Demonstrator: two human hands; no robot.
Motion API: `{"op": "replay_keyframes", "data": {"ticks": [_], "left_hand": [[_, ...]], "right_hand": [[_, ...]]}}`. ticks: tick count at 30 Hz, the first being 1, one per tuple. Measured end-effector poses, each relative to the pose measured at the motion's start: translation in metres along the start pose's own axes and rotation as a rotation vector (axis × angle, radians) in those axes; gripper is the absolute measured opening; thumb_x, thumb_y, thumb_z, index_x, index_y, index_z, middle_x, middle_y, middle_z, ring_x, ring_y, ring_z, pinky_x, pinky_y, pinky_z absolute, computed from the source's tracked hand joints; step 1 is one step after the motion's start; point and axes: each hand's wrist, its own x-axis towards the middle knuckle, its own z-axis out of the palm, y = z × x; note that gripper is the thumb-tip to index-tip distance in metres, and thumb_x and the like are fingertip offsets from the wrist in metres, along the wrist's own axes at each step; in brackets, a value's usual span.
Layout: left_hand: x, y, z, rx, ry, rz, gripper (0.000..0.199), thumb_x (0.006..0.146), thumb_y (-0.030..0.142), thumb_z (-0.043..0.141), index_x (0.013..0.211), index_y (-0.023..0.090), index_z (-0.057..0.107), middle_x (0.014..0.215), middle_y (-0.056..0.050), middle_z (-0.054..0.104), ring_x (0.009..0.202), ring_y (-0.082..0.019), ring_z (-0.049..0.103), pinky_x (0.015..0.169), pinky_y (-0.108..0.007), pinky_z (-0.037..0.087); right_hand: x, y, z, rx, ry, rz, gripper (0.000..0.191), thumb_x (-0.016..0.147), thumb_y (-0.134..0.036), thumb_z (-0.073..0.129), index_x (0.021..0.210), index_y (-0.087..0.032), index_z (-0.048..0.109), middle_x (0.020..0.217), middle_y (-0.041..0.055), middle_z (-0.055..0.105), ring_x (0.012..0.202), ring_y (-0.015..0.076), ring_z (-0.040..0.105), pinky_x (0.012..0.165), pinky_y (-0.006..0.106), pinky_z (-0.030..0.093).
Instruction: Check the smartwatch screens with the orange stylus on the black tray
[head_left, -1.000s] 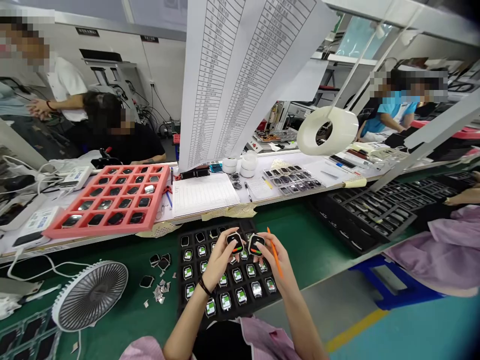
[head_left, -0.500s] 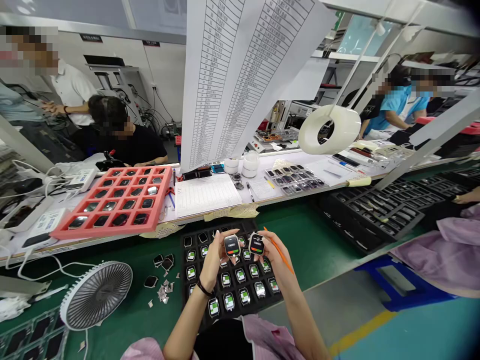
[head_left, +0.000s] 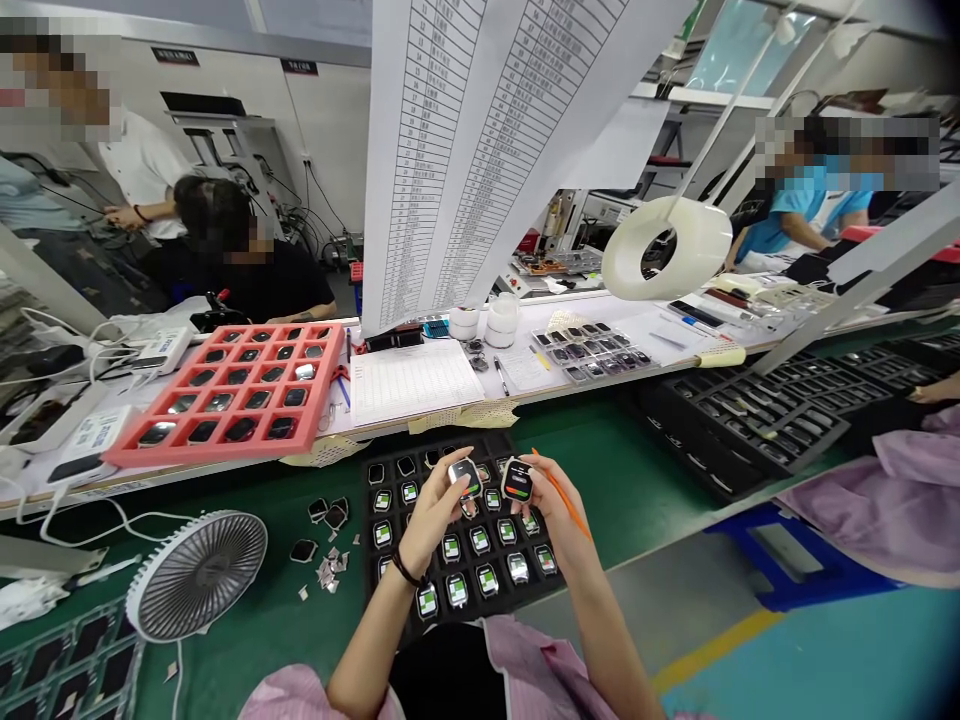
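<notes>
Two smartwatches, the left watch and the right watch, are being held just apart above a black tray. The left hand is clamping its watch between thumb and fingers, and the right hand is clamping the other, with its screen facing up and an orange stylus pinched alongside, slanting toward the near right. The hands are staying close together without touching. More watches are sitting in rows in the tray's pockets. To the left, loose scraps are lying on the green mat, beside a small fan. Farther away, a pink foam tray and a paper form are lying on the white bench.
</notes>
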Motion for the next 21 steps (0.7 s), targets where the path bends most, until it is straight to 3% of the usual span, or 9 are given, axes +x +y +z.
{"op": "replay_keyframes", "data": {"ticks": [6,15,21], "left_hand": [[0.0000,0.0004,0.0006,-0.030,-0.025,0.000,0.050,0.086,0.051,0.050,0.126,0.020,0.051,0.102,-0.008,0.065,0.057,-0.009,0.053,0.044,-0.019,0.022],[0.0018,-0.0036,0.0000,-0.091,-0.050,-0.017,0.068,0.088,0.064,0.032,0.134,0.016,0.048,0.097,-0.011,0.067,0.054,-0.011,0.055,0.044,-0.022,0.023],[-0.0003,-0.0004,0.0014,-0.072,-0.028,-0.012,0.057,0.086,0.051,0.049,0.132,0.017,0.049,0.099,-0.009,0.067,0.055,-0.010,0.055,0.044,-0.021,0.022]], "right_hand": [[-0.0007,0.0006,-0.0012,0.009,0.006,-0.006,0.023,0.086,-0.041,0.058,0.100,-0.022,0.060,0.066,-0.0001,0.062,0.055,0.0170,0.058,0.050,0.028,0.040],[-0.0035,-0.0013,-0.0012,0.015,0.009,0.017,0.022,0.086,-0.041,0.058,0.099,-0.023,0.060,0.067,-0.0005,0.062,0.055,0.0156,0.057,0.050,0.027,0.039],[-0.0016,0.0008,-0.0023,0.021,0.020,0.021,0.021,0.086,-0.040,0.059,0.098,-0.023,0.060,0.067,-0.0005,0.062,0.055,0.0158,0.058,0.050,0.027,0.040]]}}
